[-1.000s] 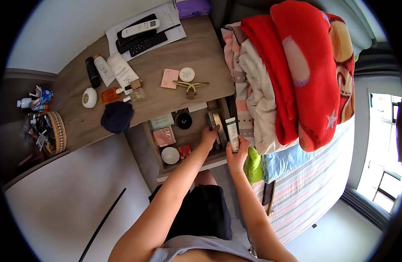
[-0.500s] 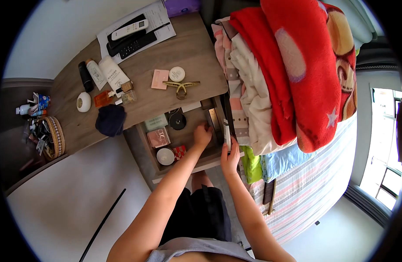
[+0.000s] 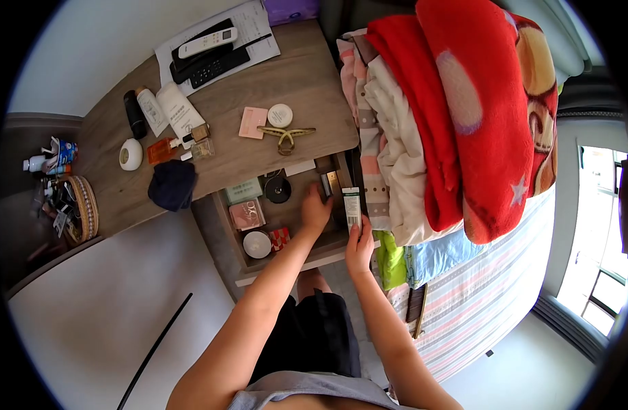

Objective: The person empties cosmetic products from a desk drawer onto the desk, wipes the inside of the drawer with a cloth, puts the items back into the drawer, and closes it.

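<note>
My left hand [image 3: 316,212] reaches into the open drawer [image 3: 297,215], its fingers closed against a small black-and-gold box [image 3: 332,183] near the drawer's right side. In my right hand [image 3: 359,249], at the drawer's right edge, a slim white packet with a dark green end [image 3: 353,205] is held upright, its printed face showing. Left of my left hand lie a round black case [image 3: 277,190], a pink box [image 3: 247,214], a pale green box [image 3: 244,191], a round white-lidded jar [image 3: 257,244] and a red patterned packet [image 3: 280,238].
On the wooden tabletop [image 3: 293,75] lie a gold hair claw [image 3: 286,139], a white jar [image 3: 280,115], remotes [image 3: 208,43], several tubes and bottles, and a dark cloth [image 3: 172,185]. Folded blankets [image 3: 478,123] are piled on the bed to the right. A woven basket [image 3: 87,208] stands at left.
The white packet in my right hand has turned from its narrow edge to its broad printed face. My left hand has moved slightly up against the black-and-gold box, which has shifted a little left.
</note>
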`<state>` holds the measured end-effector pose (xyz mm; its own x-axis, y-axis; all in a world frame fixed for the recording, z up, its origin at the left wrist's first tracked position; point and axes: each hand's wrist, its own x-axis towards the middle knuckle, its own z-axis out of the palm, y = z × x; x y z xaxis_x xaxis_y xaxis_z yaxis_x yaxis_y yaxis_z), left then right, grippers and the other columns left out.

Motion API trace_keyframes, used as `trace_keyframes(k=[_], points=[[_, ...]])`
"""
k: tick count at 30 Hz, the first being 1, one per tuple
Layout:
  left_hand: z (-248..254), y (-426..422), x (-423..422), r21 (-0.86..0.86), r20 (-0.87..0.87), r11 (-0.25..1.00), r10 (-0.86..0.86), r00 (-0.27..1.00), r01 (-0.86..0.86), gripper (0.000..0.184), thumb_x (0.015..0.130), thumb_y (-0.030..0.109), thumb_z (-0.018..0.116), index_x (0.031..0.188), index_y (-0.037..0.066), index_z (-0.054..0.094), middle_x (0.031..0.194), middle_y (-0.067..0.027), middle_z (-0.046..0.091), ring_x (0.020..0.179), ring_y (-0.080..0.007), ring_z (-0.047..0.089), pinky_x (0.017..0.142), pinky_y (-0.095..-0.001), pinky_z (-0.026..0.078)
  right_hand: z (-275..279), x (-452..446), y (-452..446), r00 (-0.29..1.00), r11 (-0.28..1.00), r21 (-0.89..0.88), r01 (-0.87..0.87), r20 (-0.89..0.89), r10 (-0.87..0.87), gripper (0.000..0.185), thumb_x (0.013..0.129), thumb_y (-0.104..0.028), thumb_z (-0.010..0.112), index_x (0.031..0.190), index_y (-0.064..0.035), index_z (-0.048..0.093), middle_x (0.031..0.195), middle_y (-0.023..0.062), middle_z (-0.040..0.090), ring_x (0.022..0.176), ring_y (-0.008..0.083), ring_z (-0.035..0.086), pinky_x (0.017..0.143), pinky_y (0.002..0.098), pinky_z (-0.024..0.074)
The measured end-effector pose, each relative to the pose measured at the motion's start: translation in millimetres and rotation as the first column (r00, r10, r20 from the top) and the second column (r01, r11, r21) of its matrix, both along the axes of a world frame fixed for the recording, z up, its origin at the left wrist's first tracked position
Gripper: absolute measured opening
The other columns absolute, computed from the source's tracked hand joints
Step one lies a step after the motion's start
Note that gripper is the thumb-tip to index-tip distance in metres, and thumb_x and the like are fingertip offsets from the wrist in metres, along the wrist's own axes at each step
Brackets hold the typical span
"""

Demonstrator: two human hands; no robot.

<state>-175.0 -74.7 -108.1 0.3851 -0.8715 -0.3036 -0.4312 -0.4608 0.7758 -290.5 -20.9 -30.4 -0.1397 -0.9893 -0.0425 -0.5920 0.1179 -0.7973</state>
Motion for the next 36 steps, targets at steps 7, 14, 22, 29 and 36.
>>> trace_keyframes(k=[7,14,22,29,36], points=[[-27,8,-7,-0.041,-0.027,0.986,0.162,0.986,-0.163,0.039,0.071,0.010,0.064,0.108,0.000,0.056,0.088,-0.0169,0.064,0.077,-0.0282,0.064,0.068,-0.0355,0.049,2,0,-2,0.999,0.998,0.058,0.005,0.045,-0.007,0.027,0.090,-0.014,0.043,0.112,0.0021,0.046,0.095,0.0240,0.056,0.085,0.0396,0.054,0.074,0.0419,0.0436],[-14,12,-7,0.054,-0.117,0.993,0.109,0.987,-0.103,0.029,0.071,0.010,0.063,0.099,0.000,0.061,0.081,-0.0166,0.065,0.074,-0.0276,0.064,0.066,-0.0355,0.049,2,-1,-1,0.985,0.979,0.192,0.065,0.143,-0.094,0.030,0.091,-0.014,0.043,0.117,0.0003,0.041,0.088,0.0183,0.057,0.068,0.0271,0.057,0.060,0.0357,0.0450],[-10,5,0,0.019,-0.186,0.995,0.097,0.978,-0.095,0.024,0.072,0.012,0.063,0.093,0.000,0.061,0.075,-0.0175,0.063,0.069,-0.0304,0.063,0.063,-0.0372,0.048,17,23,-22,0.644,0.823,0.568,-0.004,0.631,-0.433,0.028,0.089,-0.021,0.048,0.116,-0.0128,0.045,0.091,-0.0014,0.052,0.060,0.0055,0.044,0.047,0.0203,0.0359],[-16,8,7,0.071,-0.137,0.994,0.093,0.986,-0.083,0.023,0.073,0.013,0.065,0.091,0.000,0.063,0.074,-0.0164,0.064,0.069,-0.0259,0.063,0.063,-0.0345,0.048,14,17,-27,0.688,0.743,0.655,0.140,0.475,-0.548,0.023,0.090,-0.027,0.049,0.106,-0.0096,0.051,0.078,-0.0005,0.053,0.055,0.0051,0.041,0.045,0.0199,0.0330],[-23,11,34,-0.031,-0.205,0.993,0.105,0.973,-0.113,0.016,0.079,0.013,0.058,0.087,0.000,0.063,0.069,-0.0141,0.063,0.062,-0.0238,0.062,0.058,-0.0332,0.048,-24,44,-48,0.662,0.824,0.563,0.066,0.593,-0.458,0.026,0.090,-0.026,0.052,0.106,-0.0057,0.052,0.081,-0.0014,0.053,0.058,0.0054,0.045,0.048,0.0192,0.0355]])
